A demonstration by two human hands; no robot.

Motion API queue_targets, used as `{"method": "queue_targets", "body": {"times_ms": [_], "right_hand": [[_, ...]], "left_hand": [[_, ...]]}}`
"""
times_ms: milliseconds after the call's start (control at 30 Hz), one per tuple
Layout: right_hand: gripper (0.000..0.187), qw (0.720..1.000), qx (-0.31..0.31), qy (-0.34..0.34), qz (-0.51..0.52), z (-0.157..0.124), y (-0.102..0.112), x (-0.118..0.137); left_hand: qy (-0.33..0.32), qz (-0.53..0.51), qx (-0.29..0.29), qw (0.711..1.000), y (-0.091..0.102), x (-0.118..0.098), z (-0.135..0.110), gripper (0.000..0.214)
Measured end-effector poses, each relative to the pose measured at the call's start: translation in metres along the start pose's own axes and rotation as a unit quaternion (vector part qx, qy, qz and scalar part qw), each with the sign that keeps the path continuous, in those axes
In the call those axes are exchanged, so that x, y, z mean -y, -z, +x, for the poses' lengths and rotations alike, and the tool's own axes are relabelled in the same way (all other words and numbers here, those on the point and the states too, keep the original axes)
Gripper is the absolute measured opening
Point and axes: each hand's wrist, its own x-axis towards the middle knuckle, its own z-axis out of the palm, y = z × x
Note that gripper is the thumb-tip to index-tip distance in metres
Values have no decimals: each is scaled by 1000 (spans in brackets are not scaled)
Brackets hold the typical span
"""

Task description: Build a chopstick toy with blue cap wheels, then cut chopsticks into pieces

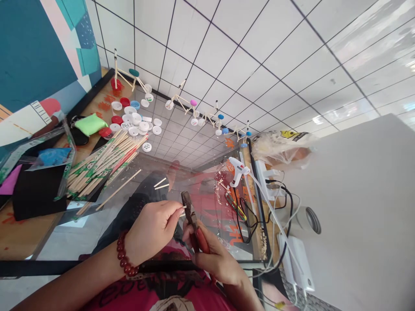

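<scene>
My left hand [152, 231], with a red bead bracelet [125, 255] at the wrist, pinches a short pale wooden stick [184, 207]. Most of that stick is hidden by my fingers. Around the red handles of a pair of pliers [192, 216], my right hand [212, 252] is closed. The pliers' rusty jaws are beside the stick's end; whether they grip it I cannot tell. Just beyond my hands, two short cut sticks [161, 183] lie on the glass tabletop. One long wooden stick [118, 190] rests to their left.
Left are a bundle of wooden sticks [97, 168], bottle caps [136, 119] and a green packet [89, 125]. Stick-and-cap figures [180, 100] line the back edge. On the right are a glue gun [238, 170], a utility knife [236, 206], cables [249, 235] and a plastic bag [279, 149].
</scene>
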Motion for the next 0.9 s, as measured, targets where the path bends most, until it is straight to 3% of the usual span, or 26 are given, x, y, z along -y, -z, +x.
{"method": "queue_targets", "body": {"times_ms": [333,467,633,767,900], "right_hand": [[38,993,-33,26,-106,4,-4,-3],[43,979,-67,42,-187,6,-7,-3],[46,973,-82,59,-209,6,-8,-3],[46,972,-86,64,-207,6,-7,-3],[46,974,-75,75,-200,7,-8,-1]], "left_hand": [[19,-42,-26,999,-4,1,2,24],[21,-30,-9,999,-8,5,1,26],[48,-39,17,998,-13,8,2,25],[114,-145,38,982,-12,4,3,21],[181,-302,67,934,-8,3,7,36]]}}
